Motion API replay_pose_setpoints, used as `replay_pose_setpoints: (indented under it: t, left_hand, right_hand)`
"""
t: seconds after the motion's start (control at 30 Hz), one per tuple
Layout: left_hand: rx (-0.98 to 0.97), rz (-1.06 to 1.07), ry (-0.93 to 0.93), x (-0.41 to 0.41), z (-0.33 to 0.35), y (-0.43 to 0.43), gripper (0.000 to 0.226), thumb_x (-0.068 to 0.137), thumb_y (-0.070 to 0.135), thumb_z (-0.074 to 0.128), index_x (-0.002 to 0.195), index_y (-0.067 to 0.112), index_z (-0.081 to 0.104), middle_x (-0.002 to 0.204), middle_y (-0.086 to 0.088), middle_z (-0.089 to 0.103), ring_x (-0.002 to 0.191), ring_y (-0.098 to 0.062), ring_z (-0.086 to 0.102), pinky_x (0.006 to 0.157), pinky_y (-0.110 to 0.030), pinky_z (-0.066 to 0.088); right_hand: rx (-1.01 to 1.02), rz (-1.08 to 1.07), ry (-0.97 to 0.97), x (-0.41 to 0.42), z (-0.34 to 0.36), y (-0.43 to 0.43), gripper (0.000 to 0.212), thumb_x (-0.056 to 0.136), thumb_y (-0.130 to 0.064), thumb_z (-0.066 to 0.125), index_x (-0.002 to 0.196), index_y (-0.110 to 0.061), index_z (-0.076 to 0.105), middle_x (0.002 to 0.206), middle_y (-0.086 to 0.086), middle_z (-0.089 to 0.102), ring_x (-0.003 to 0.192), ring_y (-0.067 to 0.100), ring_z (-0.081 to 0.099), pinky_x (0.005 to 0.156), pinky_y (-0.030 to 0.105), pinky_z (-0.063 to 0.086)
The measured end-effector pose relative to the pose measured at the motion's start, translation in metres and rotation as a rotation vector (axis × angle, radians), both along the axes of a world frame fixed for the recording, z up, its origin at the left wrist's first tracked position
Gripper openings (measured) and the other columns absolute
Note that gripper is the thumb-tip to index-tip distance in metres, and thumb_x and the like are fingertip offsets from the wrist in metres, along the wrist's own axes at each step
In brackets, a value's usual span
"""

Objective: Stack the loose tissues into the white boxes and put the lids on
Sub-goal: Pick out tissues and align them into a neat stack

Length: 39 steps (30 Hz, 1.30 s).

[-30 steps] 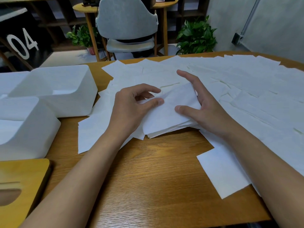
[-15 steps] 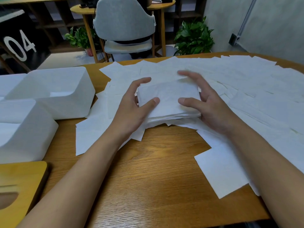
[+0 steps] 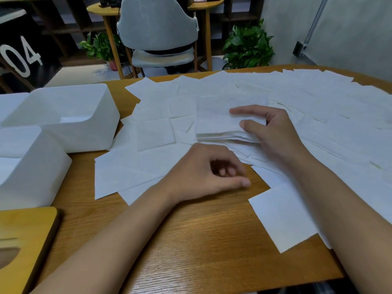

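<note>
Well, from the head view, your wooden table [image 3: 191, 240] carries most of what matters. Loose tissues [image 3: 318, 107] blanket it from the middle out to the far and right edges, overlapping in a flat sheet. One single tissue [image 3: 282, 215] lies apart toward the near right edge. Two open white boxes line the left edge: the far box [image 3: 84, 124] and the near box [image 3: 31, 177], touching or almost touching each other. A wooden lid [image 3: 25, 234] with a slot sits at the near left corner, just beside the near box. Beyond the far edge stand a grey chair [image 3: 157, 24] and two potted plants [image 3: 248, 45].

Nothing lies between you and the boxes except scattered sheets.

Your right hand [image 3: 273, 132] grips the tissue stack [image 3: 220, 122], which rests on the loose sheets near the table's middle: your thumb lies on top and your fingers curl in at its right side. Your left hand [image 3: 203, 172] is just nearer you than the stack, apart from it, over the sheets. Its fingers are loosely curled toward the palm, thumb out, holding nothing.
</note>
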<state>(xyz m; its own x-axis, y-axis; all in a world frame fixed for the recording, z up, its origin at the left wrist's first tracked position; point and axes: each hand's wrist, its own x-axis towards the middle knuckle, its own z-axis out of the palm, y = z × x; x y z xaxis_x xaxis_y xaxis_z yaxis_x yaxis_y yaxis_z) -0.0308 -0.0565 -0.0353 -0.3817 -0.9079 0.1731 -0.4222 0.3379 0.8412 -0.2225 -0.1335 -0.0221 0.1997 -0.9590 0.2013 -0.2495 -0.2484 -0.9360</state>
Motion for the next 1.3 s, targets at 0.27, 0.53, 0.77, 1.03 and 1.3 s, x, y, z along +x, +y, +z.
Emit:
replay_pose_setpoints:
  t: [0.27, 0.53, 0.77, 1.03, 1.3]
  left_hand:
    - [-0.048, -0.096, -0.277, -0.016, -0.003, 0.007, 0.036, 0.076, 0.057, 0.089, 0.107, 0.041, 0.079, 0.097, 0.015, 0.062, 0.096, -0.007, 0.062, 0.084, -0.038, 0.053]
    - [-0.056, -0.177, -0.168, -0.020, -0.005, 0.006, 0.005, 0.088, 0.025, 0.085, 0.089, 0.021, 0.082, 0.096, 0.010, 0.070, 0.095, -0.010, 0.065, 0.086, -0.034, 0.051]
    - [0.023, -0.023, 0.004, -0.002, 0.000, 0.001, 0.012, 0.083, 0.000, 0.077, 0.080, 0.010, 0.071, 0.084, 0.002, 0.076, 0.072, -0.016, 0.068, 0.071, -0.026, 0.056]
    - [-0.119, 0.126, 0.022, 0.022, 0.007, -0.013, 0.026, 0.093, 0.003, 0.062, 0.091, 0.022, 0.081, 0.096, 0.010, 0.076, 0.089, -0.017, 0.067, 0.076, -0.025, 0.048]
    - [-0.136, 0.245, 0.103, 0.040, 0.013, -0.023, 0.012, 0.091, 0.005, 0.077, 0.093, 0.017, 0.076, 0.102, 0.010, 0.072, 0.108, -0.008, 0.066, 0.085, -0.021, 0.048]
  right_hand:
    - [-0.010, 0.003, 0.023, 0.003, 0.002, 0.002, 0.038, 0.095, -0.005, 0.061, 0.111, -0.033, 0.081, 0.116, -0.030, 0.073, 0.119, -0.012, 0.059, 0.111, 0.022, 0.044]
    - [-0.028, 0.010, 0.012, 0.002, 0.000, 0.001, 0.038, 0.096, -0.004, 0.061, 0.113, -0.032, 0.080, 0.118, -0.027, 0.073, 0.117, -0.011, 0.062, 0.101, 0.012, 0.047]
    - [-0.019, 0.025, -0.003, 0.002, -0.002, -0.001, 0.038, 0.094, -0.002, 0.062, 0.113, -0.029, 0.081, 0.117, -0.022, 0.075, 0.115, -0.004, 0.066, 0.099, 0.017, 0.049]
    - [-0.013, 0.031, 0.007, 0.004, -0.002, 0.001, 0.038, 0.096, -0.005, 0.062, 0.112, -0.034, 0.080, 0.118, -0.026, 0.073, 0.112, -0.010, 0.063, 0.091, 0.009, 0.049]
    - [-0.021, 0.096, -0.070, 0.002, -0.005, -0.002, 0.049, 0.097, 0.000, 0.058, 0.129, -0.035, 0.071, 0.132, -0.022, 0.066, 0.122, 0.002, 0.060, 0.100, 0.028, 0.052]
